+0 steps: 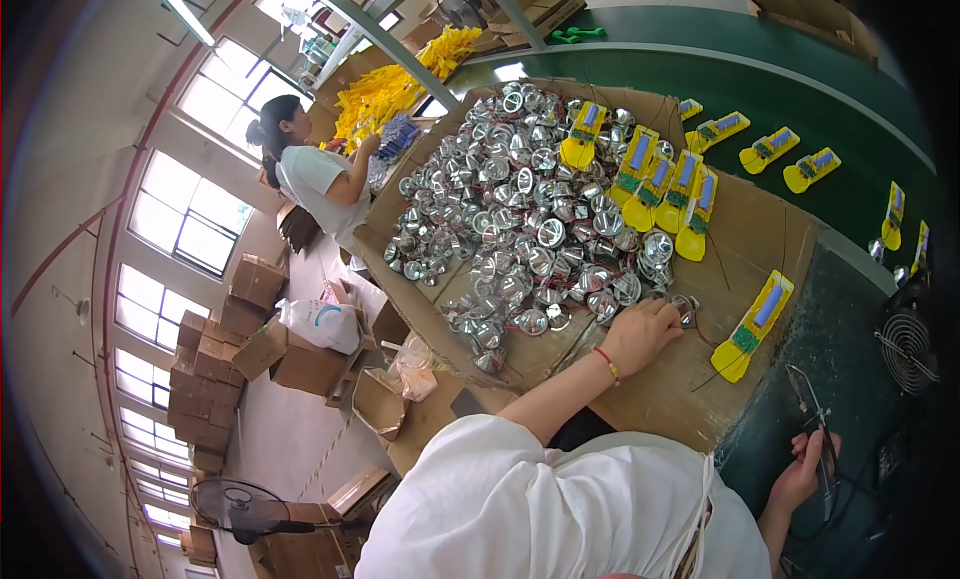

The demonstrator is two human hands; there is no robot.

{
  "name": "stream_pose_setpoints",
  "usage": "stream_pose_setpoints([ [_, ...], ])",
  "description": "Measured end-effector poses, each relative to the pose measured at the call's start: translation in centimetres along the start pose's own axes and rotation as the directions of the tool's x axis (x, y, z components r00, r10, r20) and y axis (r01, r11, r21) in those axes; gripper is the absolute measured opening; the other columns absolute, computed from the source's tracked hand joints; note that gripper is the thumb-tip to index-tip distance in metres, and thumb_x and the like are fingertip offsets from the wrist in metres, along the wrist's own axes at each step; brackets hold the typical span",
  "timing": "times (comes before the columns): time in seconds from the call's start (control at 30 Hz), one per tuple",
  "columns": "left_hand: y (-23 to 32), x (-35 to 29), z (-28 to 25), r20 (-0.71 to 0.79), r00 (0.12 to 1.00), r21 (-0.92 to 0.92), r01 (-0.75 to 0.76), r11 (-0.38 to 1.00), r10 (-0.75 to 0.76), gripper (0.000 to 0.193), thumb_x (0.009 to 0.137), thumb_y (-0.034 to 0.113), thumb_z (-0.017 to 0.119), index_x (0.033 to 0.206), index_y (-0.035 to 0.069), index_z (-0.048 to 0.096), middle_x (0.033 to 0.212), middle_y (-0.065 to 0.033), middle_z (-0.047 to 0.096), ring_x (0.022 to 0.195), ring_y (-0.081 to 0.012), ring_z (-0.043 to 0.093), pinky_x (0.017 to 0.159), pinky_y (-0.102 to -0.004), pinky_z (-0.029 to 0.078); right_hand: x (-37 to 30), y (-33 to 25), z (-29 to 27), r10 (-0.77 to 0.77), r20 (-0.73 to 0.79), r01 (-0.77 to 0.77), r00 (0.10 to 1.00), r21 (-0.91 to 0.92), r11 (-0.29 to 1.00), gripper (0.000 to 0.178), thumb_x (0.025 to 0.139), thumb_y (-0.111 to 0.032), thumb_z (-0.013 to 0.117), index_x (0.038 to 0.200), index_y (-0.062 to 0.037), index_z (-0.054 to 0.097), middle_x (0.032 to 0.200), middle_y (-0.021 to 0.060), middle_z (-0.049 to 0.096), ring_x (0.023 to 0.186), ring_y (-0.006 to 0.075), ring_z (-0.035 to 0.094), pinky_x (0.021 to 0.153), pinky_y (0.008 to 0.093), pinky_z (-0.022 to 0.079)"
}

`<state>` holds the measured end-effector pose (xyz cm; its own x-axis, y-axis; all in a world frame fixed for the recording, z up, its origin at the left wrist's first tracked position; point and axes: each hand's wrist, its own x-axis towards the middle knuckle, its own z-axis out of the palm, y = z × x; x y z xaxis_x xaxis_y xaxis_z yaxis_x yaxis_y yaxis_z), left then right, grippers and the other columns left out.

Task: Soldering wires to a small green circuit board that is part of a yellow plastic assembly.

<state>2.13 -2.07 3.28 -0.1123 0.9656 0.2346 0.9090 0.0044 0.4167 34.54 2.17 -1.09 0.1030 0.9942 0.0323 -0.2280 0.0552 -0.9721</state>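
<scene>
My left hand [642,336], a red string on its wrist, reaches over the cardboard at the near edge of the pile. Its curled fingers hold a silver reflector cup [686,311] with thin wires. Just right of it lies a yellow plastic housing [738,351] with a green circuit board and a blue cell. My right hand [808,471], low at the right, is closed round a soldering iron [826,459] with a thin guide tube, its tip pointing up and away. Several more yellow housings [688,204] lie in a row against the heap of silver reflector cups [530,199].
A shallow cardboard tray [450,344] holds the heap. Farther yellow housings [768,151] sit along the green bench [840,129]. A round metal fan guard [908,352] stands at the right edge. Another person [325,179] works at yellow parts on the left. Cartons [205,379] and a floor fan [240,504] stand beyond.
</scene>
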Motion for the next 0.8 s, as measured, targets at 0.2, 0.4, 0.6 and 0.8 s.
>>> stream_pose_setpoints([
  [0.2,-0.1,-1.2,0.4,0.004,0.996,0.134,-0.09,0.987,0.09,0.018,0.073,0.023,0.066,0.082,0.01,0.057,0.087,-0.0046,0.055,0.089,-0.0223,0.053,0.074,-0.0347,0.042,0.1,0.0,0.4,0.008,0.01,-0.009,1.0,0.044,0.999,0.012,0.087,-0.013,0.054,0.087,-0.0011,0.051,0.063,0.0007,0.045,0.059,0.0088,0.044,0.057,0.0214,0.036],
  [0.4,0.3,-1.9,-1.2,-0.001,0.998,-0.06,0.058,0.997,-0.058,0.013,0.077,0.019,0.064,0.078,0.007,0.06,0.074,-0.0092,0.06,0.072,-0.0268,0.059,0.066,-0.0354,0.047,-0.1,-0.2,0.2,-0.008,0.045,0.008,0.999,-0.004,1.0,0.012,0.087,-0.014,0.055,0.086,-0.0017,0.052,0.063,0.0013,0.045,0.06,0.0085,0.045,0.056,0.0215,0.034],
  [0.6,3.7,-1.6,-0.5,-0.004,0.997,-0.292,0.073,0.954,-0.077,0.014,0.077,0.018,0.066,0.08,0.005,0.063,0.07,-0.0113,0.063,0.063,-0.0265,0.061,0.057,-0.0336,0.048,-0.8,-2.0,1.7,-0.126,0.123,0.141,0.984,-0.116,0.983,0.013,0.085,-0.012,0.056,0.09,-0.0004,0.052,0.067,0.0037,0.052,0.062,0.0085,0.048,0.059,0.0206,0.038],
  [0.8,4.1,-0.6,0.7,0.033,0.99,-0.468,0.139,0.873,-0.14,0.013,0.075,0.017,0.065,0.081,0.006,0.066,0.072,-0.0123,0.063,0.065,-0.0285,0.061,0.059,-0.036,0.048,-2.4,-2.6,2.3,-0.103,0.157,0.143,0.982,-0.269,0.953,0.017,0.082,-0.007,0.059,0.093,0.003,0.052,0.074,0.0089,0.059,0.064,0.0116,0.055,0.061,0.0224,0.045],
])
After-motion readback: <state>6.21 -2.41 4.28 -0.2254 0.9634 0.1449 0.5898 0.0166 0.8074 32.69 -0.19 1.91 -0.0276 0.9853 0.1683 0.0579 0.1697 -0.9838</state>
